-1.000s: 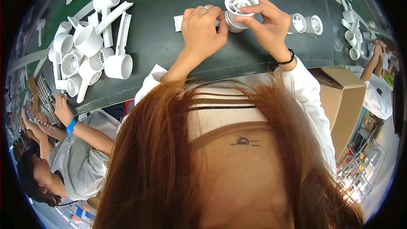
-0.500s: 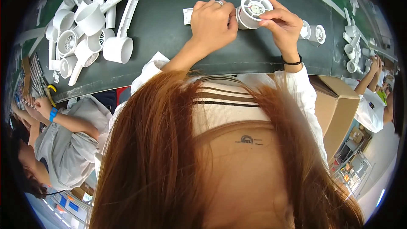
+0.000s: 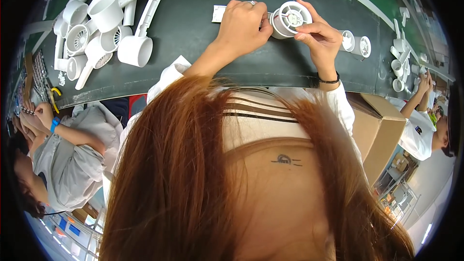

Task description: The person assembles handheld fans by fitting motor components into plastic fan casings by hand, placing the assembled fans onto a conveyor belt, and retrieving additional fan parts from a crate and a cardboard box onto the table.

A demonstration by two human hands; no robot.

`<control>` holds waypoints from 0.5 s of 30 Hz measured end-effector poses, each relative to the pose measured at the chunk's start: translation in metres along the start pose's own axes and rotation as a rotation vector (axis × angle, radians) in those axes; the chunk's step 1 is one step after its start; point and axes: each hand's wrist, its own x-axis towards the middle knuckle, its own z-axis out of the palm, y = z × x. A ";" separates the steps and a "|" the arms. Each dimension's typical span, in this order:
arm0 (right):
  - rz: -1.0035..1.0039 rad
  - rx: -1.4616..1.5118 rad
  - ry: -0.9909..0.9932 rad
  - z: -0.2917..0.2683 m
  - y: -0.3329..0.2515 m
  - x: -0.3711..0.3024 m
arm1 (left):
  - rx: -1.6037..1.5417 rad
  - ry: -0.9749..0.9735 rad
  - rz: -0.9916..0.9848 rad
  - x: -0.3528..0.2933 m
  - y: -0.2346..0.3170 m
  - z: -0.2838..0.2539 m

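Observation:
A white handheld-fan body lies across the dark table in front of me. My left hand (image 3: 243,28) is closed over its handle (image 3: 219,13), whose end sticks out on the left. At the other end is a round white housing (image 3: 279,30), partly hidden by my fingers. With the thumb and fingers of my right hand (image 3: 320,33) I grip a white spoked motor ring (image 3: 294,18) by its rim. The ring is tilted against the mouth of the housing, and its small motor shows in the centre. Whether it is seated cannot be made out.
Several white fan shells (image 3: 104,26) are heaped on the left. Two white cylinders with small impellers (image 3: 361,47) stand right of my right hand. An open cardboard box (image 3: 379,123) is below the table edge. Co-workers sit on both sides, with more white parts (image 3: 398,65) far right.
The motor ring in my right hand has come slightly nearer to me and tilted differently against the housing. My left hand keeps its hold. The whole view has shifted a little.

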 end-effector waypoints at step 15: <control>0.070 -0.234 -0.004 0.008 0.009 -0.021 | 0.203 0.069 0.091 -0.008 -0.013 -0.029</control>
